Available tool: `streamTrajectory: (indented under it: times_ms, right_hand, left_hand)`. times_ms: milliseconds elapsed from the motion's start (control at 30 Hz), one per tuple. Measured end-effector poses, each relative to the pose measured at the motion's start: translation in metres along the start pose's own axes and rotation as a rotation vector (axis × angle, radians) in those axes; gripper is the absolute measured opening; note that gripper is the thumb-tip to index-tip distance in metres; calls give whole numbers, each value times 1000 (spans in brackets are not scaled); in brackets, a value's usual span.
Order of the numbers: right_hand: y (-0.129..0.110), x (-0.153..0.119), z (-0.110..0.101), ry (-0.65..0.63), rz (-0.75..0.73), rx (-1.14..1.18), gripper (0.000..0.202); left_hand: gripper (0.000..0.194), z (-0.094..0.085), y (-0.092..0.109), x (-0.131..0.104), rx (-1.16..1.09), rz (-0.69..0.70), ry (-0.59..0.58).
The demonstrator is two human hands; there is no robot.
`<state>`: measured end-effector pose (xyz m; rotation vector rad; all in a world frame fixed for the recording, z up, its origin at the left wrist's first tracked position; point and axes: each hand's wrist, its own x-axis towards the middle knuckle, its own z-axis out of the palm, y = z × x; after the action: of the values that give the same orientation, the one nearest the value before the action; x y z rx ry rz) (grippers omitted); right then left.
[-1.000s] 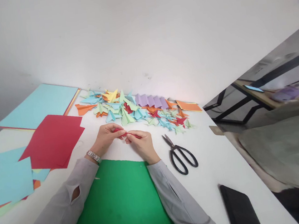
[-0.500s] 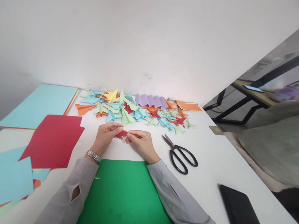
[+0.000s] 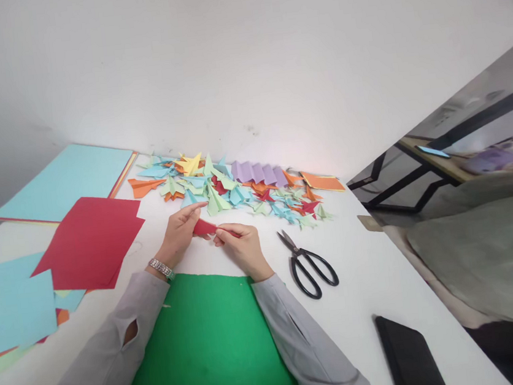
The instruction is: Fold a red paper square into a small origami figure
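A small folded piece of red paper (image 3: pixel 204 227) is held between my two hands, above the white table just beyond the green mat (image 3: pixel 209 346). My left hand (image 3: pixel 180 233), with a metal watch at the wrist, grips its left end; the thumb and forefinger lie at its upper edge. My right hand (image 3: pixel 245 247) pinches the right end between thumb and fingertips. Part of the paper is hidden by the fingers. Behind the hands lies a pile of small folded paper planes (image 3: pixel 218 200) in several colours.
Black-handled scissors (image 3: pixel 308 264) lie right of my right hand, a black phone-like object (image 3: pixel 410 354) nearer. Red sheets (image 3: pixel 90 242), blue squares (image 3: pixel 22 312) and a large blue sheet stack (image 3: pixel 68 183) are at left. Orange paper (image 3: pixel 324 181) lies by the wall.
My left thumb and forefinger have lifted slightly, and more of the red paper shows between the hands. My right hand keeps its pinch almost unmoved.
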<state>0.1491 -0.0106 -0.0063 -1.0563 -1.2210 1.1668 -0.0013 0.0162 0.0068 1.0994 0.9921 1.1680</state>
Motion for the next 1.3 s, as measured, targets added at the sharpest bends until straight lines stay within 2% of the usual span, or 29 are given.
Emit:
streamTrajectory:
  times_ms: [367, 433, 567, 667, 800, 1067, 1300]
  right_hand:
    - [0, 1, -1, 40, 7, 43, 10]
    - [1, 1, -2, 45, 6, 59, 10]
    - [4, 5, -3, 87, 48, 161, 10]
    - [4, 7, -4, 139, 124, 251, 11]
    - [3, 8, -3, 148, 175, 319, 11]
    - [4, 8, -3, 135, 155, 329, 9]
    - [7, 8, -3, 132, 86, 235, 15]
  left_hand:
    - [55, 0, 3, 1, -155, -29, 19]
    - [55, 1, 4, -1, -109, -15, 0]
    - [68, 4, 5, -5, 53, 11, -29]
    - [62, 5, 3, -5, 77, 14, -11]
    - [57, 5, 2, -4, 98, 23, 17]
    - [56, 5, -2, -3, 22, 19, -22]
    - [47, 3, 1, -2, -129, -115, -58]
